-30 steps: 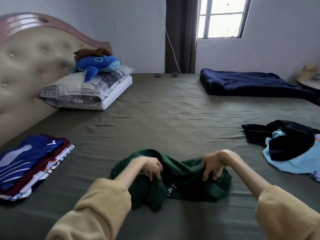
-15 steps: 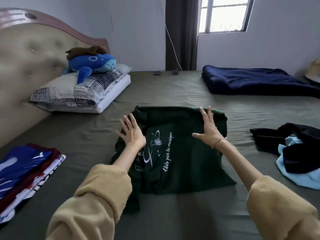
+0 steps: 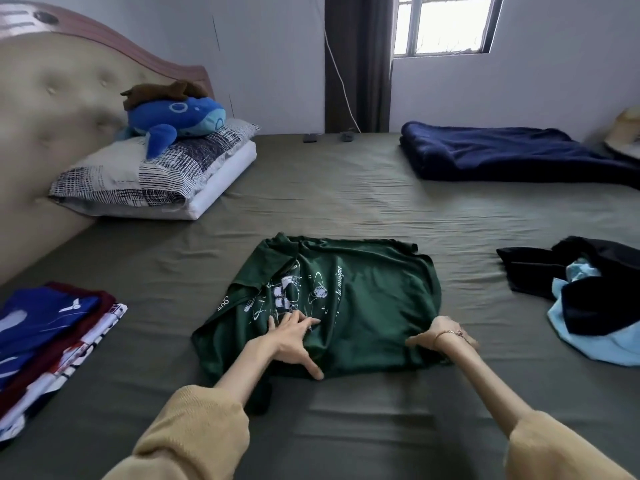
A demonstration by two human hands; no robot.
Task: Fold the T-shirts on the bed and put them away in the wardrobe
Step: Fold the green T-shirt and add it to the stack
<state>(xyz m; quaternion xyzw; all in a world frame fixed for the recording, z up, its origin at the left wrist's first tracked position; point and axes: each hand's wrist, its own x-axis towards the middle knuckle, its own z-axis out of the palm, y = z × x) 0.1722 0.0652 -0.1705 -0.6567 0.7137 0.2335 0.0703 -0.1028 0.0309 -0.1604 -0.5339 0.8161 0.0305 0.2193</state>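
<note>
A dark green T-shirt [image 3: 367, 292] with a white print lies spread on the olive bed sheet [image 3: 346, 195] in front of me. My left hand [image 3: 291, 337] rests flat on its lower left part, fingers straight and spread. My right hand [image 3: 440, 336] is at the shirt's lower right edge, its fingers curled on the fabric; the grip itself is partly hidden. A stack of folded shirts [image 3: 45, 337], blue on top, sits at the bed's left edge. A loose heap of black and light blue shirts [image 3: 595, 299] lies at the right.
A pillow [image 3: 152, 178] with a blue plush whale [image 3: 176, 117] lies against the padded headboard at far left. A folded navy blanket [image 3: 505, 155] lies at far right. Two small dark objects [image 3: 329, 136] lie by the curtain.
The green shirt went from a bunched heap to being spread flat. Both hands then slid from its far edge back to its near part; the right hand now holds the lower right edge.
</note>
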